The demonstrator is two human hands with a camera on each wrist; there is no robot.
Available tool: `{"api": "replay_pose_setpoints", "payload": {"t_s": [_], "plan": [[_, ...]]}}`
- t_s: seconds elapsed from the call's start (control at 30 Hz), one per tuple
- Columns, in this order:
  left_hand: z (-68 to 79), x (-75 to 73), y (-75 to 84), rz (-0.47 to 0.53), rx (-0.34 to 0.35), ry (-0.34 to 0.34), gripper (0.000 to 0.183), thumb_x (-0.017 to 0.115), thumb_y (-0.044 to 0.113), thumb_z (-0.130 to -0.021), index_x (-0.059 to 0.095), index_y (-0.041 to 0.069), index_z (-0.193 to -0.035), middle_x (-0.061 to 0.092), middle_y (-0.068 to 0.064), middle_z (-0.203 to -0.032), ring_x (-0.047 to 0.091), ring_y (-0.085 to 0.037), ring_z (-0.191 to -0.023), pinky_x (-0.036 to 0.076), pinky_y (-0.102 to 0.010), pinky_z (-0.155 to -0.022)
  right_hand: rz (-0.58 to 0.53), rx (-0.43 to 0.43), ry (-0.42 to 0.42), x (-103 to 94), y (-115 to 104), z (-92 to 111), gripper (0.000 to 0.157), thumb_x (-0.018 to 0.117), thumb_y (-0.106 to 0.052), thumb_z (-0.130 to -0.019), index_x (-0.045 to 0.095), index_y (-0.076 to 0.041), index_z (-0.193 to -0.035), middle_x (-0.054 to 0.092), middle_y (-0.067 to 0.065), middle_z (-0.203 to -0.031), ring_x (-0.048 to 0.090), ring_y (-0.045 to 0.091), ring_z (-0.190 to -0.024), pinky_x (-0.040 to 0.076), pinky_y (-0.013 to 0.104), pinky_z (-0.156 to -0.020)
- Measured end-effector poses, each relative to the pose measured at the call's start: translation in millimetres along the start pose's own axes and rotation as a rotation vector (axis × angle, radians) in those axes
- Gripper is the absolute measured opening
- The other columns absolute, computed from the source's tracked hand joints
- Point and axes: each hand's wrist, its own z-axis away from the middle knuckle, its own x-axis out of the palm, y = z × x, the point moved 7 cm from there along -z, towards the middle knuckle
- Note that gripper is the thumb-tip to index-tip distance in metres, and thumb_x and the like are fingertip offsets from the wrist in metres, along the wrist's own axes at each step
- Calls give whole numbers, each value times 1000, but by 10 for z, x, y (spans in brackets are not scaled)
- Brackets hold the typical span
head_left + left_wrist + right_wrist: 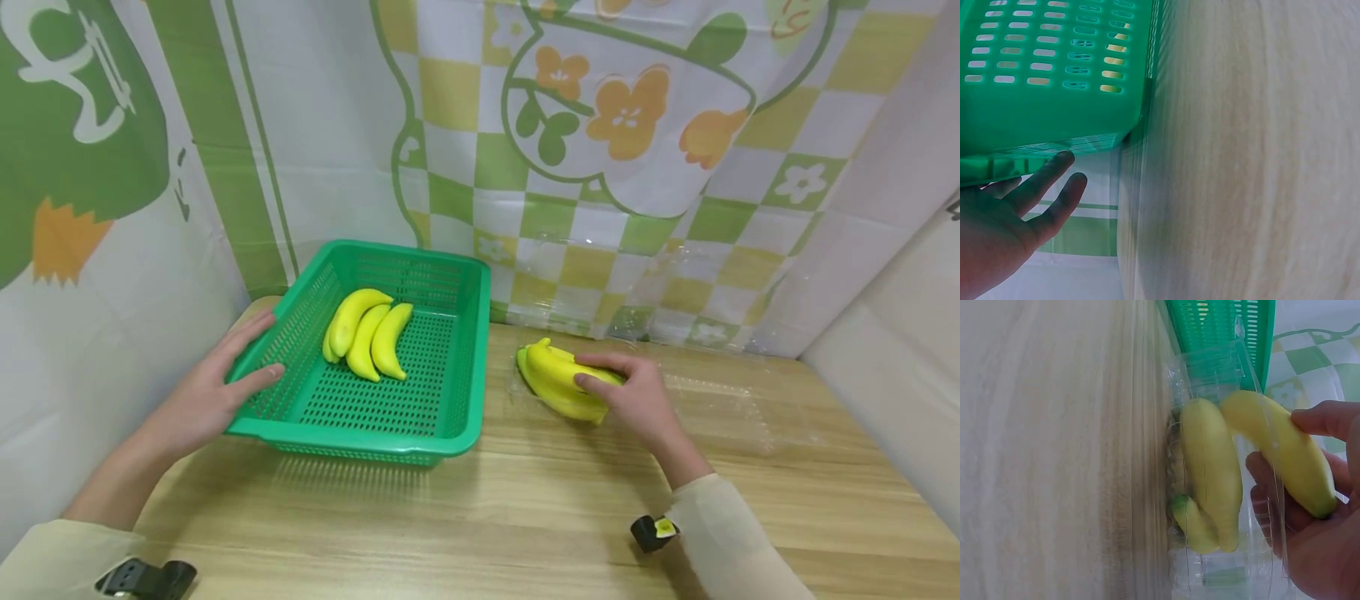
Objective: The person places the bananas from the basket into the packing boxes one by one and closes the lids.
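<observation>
My left hand (pixel 217 392) holds the left rim of a green plastic basket (pixel 474 358). Its thumb lies over the rim, and in the left wrist view fingers (pixel 1054 203) extend below the edge. Inside the basket several yellow bananas (pixel 390 342) lie at the far left. To the right of it, my right hand (pixel 630 392) pinches a banana (pixel 1285 450) between thumb and fingers, at a clear plastic box (pixel 1213 365). Other bananas (pixel 1213 469) lie in that box, beside the held one; the box's bottom is partly hidden.
All this stands on a wood-grain table (pixel 525 517). A patterned curtain (pixel 465 100) hangs close behind the basket and box, with pale cloth walls at both sides. A clear plastic sheet or lid (pixel 720 408) extends right of the bananas.
</observation>
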Motion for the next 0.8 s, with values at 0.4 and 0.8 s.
{"api": "replay_pose_setpoints", "payload": {"t_s": [0.4, 0.8], "plan": [[3, -2, 8, -10, -20, -7, 75, 52, 22, -112, 9, 9, -172, 3, -24, -179, -4, -55, -162, 3, -84, -121, 224, -129, -46, 69, -57, -25, 33, 80, -21, -96, 79, -7, -125, 78, 17, -124, 76, 30, -114, 60, 37, -94], [3, -9, -22, 3, -10, -3, 76, 54, 25, -112, 10, 11, -172, 4, -22, -179, -5, -54, -163, 2, -83, -121, 155, -63, -27, -22, -11, -5, 43, 73, -29, -102, 71, -8, -139, 76, 14, -132, 73, 34, -118, 61, 41, -95]]}}
